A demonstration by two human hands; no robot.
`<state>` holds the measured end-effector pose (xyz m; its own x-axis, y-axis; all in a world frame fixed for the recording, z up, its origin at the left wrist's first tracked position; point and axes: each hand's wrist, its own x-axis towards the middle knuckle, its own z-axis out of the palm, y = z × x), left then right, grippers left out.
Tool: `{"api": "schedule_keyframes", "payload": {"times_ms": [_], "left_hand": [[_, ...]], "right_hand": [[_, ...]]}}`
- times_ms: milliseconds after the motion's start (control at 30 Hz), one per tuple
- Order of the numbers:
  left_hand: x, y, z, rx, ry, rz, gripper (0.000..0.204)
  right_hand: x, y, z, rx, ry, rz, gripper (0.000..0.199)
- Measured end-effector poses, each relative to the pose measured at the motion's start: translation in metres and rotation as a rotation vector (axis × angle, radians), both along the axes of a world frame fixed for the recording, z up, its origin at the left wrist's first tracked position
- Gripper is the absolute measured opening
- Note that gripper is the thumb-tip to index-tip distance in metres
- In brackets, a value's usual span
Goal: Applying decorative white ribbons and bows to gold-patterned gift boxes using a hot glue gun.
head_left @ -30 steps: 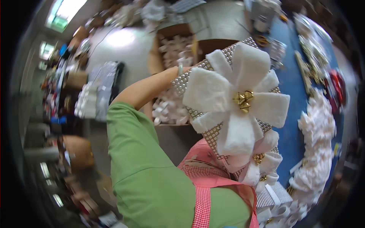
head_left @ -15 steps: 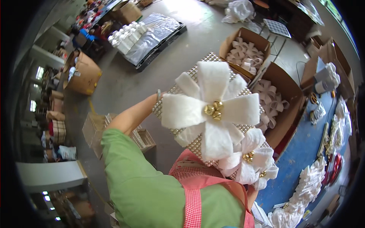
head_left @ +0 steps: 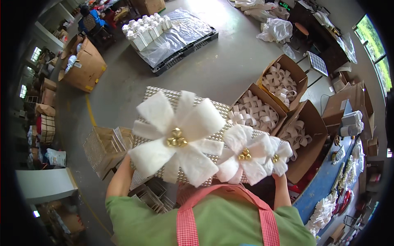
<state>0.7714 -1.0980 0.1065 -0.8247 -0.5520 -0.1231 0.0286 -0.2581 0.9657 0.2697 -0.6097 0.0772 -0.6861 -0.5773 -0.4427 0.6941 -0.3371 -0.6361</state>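
Workshop floor; hands [head_left: 280, 177] under flowered panel [head_left: 180, 139]

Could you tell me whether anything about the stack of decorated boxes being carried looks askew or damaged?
Nothing looks damaged. The glittery boxes sit slightly fanned rather than squared, so three white flower bows show side by side. The hands are hidden beneath the stack.

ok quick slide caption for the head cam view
Both arms carry a woven panel bearing three white fabric flowers above a workshop floor with open cardboard boxes.
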Motion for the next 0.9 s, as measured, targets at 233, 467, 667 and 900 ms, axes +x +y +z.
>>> {"api": "schedule_keyframes", "payload": {"times_ms": [233, 467, 667, 900], "left_hand": [[-0.038, -0.123, -0.019, 0.082, -0.003, -0.074, 0.040], [-0.027, -0.196, -0.017, 0.092, -0.010, 0.036, 0.040], [-0.046, -0.235, -0.025, 0.106, -0.007, 0.158, 0.039], [-0.098, -0.304, -0.036, 0.175, -0.029, 0.259, 0.039]], "right_hand": [[-0.006, -0.063, 0.003, 0.086, -0.016, -0.055, 0.046], [-0.054, -0.164, -0.014, 0.101, -0.035, 0.074, 0.046], [-0.132, -0.248, -0.035, 0.118, -0.042, 0.212, 0.046], [-0.229, -0.352, -0.054, 0.191, -0.079, 0.331, 0.045]]}}
